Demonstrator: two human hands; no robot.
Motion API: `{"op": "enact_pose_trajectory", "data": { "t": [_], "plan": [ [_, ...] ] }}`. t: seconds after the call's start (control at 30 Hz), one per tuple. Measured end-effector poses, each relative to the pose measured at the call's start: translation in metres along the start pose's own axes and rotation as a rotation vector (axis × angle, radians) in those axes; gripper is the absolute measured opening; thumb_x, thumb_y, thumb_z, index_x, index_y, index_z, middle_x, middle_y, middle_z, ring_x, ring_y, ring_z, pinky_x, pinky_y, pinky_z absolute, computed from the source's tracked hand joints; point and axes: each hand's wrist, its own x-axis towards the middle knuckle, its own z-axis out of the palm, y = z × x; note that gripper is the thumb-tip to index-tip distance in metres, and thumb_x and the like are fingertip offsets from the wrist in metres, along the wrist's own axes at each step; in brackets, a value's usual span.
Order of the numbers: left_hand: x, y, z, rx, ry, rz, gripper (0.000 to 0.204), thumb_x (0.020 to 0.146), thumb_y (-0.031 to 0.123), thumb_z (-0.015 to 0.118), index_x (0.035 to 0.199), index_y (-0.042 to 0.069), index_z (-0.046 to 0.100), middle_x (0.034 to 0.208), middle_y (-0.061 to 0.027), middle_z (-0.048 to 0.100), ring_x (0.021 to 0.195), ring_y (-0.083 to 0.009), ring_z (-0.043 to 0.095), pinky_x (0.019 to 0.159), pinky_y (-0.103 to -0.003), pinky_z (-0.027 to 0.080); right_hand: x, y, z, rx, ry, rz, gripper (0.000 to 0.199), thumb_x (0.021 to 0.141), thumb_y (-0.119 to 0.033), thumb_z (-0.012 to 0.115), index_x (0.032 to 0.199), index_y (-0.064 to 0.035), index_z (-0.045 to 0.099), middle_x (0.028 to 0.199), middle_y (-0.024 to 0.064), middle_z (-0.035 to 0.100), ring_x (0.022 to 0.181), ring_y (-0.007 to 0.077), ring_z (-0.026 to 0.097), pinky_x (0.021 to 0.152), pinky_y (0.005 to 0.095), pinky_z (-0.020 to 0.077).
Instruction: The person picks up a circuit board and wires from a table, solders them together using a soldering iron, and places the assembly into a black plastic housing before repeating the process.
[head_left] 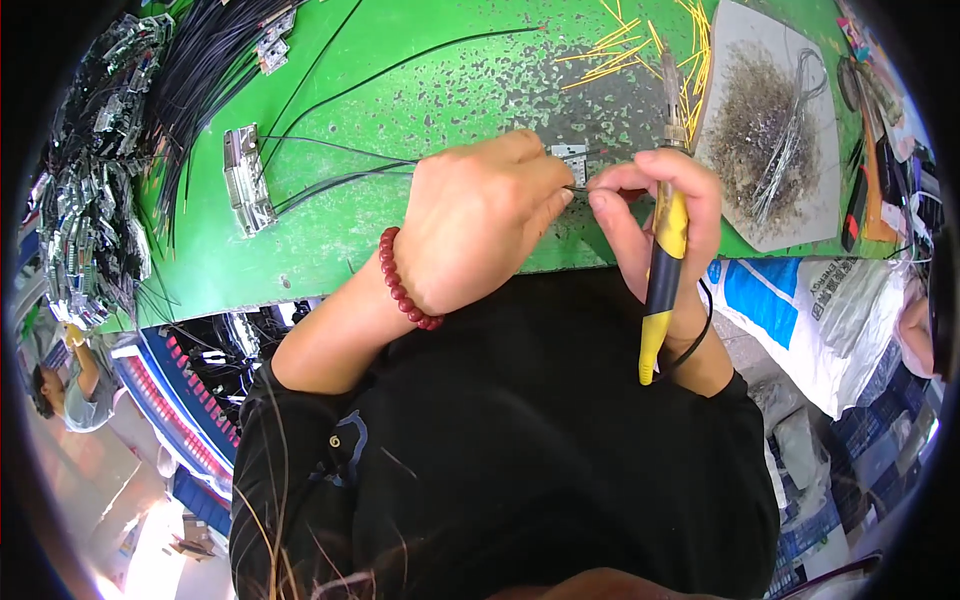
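My left hand (pixel 485 205), with a dark red bead bracelet at its wrist, is closed around thin black wires (pixel 345 180). The wires run left to a shiny metal connector housing (pixel 246 180) lying on the green bench. My right hand (pixel 695 200) grips a soldering iron (pixel 664 285) with a yellow and black handle, its tip pointing away from me. Thumb and forefinger of that hand come together at the wire end beside my left fingertips. Just beyond the fingers lies a small pale plate with holes (pixel 570 160).
Yellow thin tubes (pixel 610 60) lie scattered at the back. To the right sits a residue-stained grey board (pixel 730 130) with a coil of solder wire (pixel 790 150). Black wires (pixel 215 70) and a heap of metal connectors (pixel 90 210) fill the left. Another person (pixel 80 390) is far left.
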Motion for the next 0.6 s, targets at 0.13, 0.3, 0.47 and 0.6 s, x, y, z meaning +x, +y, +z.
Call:
{"op": "enact_pose_trajectory", "data": {
  "t": [0.13,0.3,0.47,0.6],
  "plan": [
    [0.000,-0.002,0.004,-0.159,0.152,0.035,0.008,0.075,0.005,0.069,0.082,0.005,0.064,0.076,-0.0085,0.061,0.069,-0.0275,0.060,0.058,-0.036,0.049,-0.001,-0.001,-0.001,0.060,-0.017,0.078,0.040,0.079,0.008,0.068,0.113,-0.0026,0.049,0.084,0.0084,0.065,0.072,0.0119,0.063,0.063,0.0221,0.0490],
    [0.001,-0.002,0.010,-0.196,0.204,0.031,0.008,0.075,0.006,0.069,0.078,0.006,0.061,0.073,-0.0083,0.059,0.068,-0.0280,0.060,0.057,-0.037,0.048,-0.007,0.001,-0.001,0.129,0.055,0.169,0.044,0.083,0.008,0.064,0.119,-0.0034,0.041,0.091,0.0128,0.065,0.077,0.0137,0.064,0.064,0.0214,0.0475],
    [-0.001,0.000,0.011,-0.214,0.221,-0.014,0.008,0.076,-0.002,0.068,0.080,0.002,0.061,0.071,-0.0093,0.057,0.066,-0.0246,0.056,0.058,-0.032,0.045,-0.010,0.001,-0.005,0.035,0.040,-0.014,0.040,0.082,0.009,0.064,0.115,-0.0024,0.044,0.093,0.0144,0.068,0.085,0.0171,0.068,0.068,0.0240,0.0517],
    [-0.002,0.001,0.011,-0.217,0.210,-0.043,0.008,0.076,-0.001,0.068,0.080,0.002,0.061,0.070,-0.0087,0.056,0.064,-0.0240,0.055,0.057,-0.031,0.044,-0.011,0.002,-0.001,0.002,0.043,-0.017,0.038,0.081,0.008,0.066,0.112,-0.0011,0.047,0.091,0.0121,0.069,0.083,0.0157,0.068,0.068,0.0234,0.0519]
  ]
}}
